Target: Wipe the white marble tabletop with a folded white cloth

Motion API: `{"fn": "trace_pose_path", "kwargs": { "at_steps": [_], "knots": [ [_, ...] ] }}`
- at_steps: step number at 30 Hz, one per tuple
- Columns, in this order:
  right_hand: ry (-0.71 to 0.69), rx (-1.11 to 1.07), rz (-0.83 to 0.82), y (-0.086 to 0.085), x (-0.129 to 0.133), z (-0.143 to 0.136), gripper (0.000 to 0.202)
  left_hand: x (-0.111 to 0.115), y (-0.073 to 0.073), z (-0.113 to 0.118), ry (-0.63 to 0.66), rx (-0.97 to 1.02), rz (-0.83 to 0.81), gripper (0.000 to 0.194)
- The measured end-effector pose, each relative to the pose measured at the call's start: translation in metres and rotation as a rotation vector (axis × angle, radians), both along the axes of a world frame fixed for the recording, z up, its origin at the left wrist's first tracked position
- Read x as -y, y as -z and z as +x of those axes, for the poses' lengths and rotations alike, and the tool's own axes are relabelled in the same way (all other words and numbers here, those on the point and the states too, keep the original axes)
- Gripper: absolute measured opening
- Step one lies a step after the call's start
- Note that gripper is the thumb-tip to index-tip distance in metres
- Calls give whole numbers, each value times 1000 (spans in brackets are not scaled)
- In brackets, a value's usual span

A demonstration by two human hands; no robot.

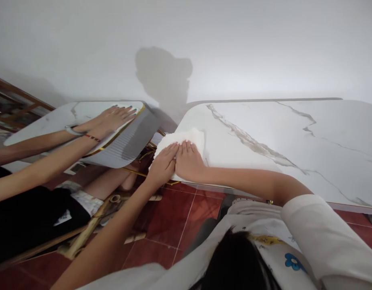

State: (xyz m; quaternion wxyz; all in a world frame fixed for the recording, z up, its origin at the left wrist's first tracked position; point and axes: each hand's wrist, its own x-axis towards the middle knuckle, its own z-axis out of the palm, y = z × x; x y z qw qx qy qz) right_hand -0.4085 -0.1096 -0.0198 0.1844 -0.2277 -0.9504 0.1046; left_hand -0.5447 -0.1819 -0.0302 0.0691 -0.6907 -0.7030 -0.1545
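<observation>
Left hand [163, 163] and right hand [188, 161] | both lying open, flat, pressing white cloth [181, 141] | on marble bench [279, 141] near-left corner.

From my remote view I saw that both forearms were bare up to above the elbows. The left hand [163, 163] and the right hand [188, 161] carried no ring and no glove, and the wrists had nothing on them. The short sleeves were white and loose. The shirt was also white, with a small blue flower print and a yellow mark near it. Dark hair was visible at the bottom edge.
</observation>
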Motion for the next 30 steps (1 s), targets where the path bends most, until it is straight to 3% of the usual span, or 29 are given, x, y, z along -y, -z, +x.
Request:
{"fn": "trace_pose_path", "kwargs": {
  "at_steps": [3, 6, 9, 13, 17, 22, 26, 30],
  "knots": [
    [-53, -26, 21, 1, 8, 25, 52, 15, 5, 27, -53, 7, 49, 58],
    [-62, -40, 14, 3, 4, 55, 51, 13, 10, 58, -79, 17, 77, 59],
    [-45, -32, 34, 5, -13, 81, 52, -8, 11, 83, -65, 20, 69, 60],
    [28, -14, 73, 5, -55, 94, 52, -62, 7, 96, -28, 25, 40, 56],
    [54, 23, 138, 3, -111, 82, 52, -128, 5, 82, 24, 51, 79, 53],
    [105, 23, 167, 4, -176, 53, 50, -202, 9, 48, 95, 70, 137, 48],
    [109, 30, 148, 3, -216, 27, 48, -247, 11, 21, 81, 74, 137, 47],
    [144, 25, 131, 3, -247, 12, 47, -283, 11, 9, 66, 93, 117, 47]
  ]
}}
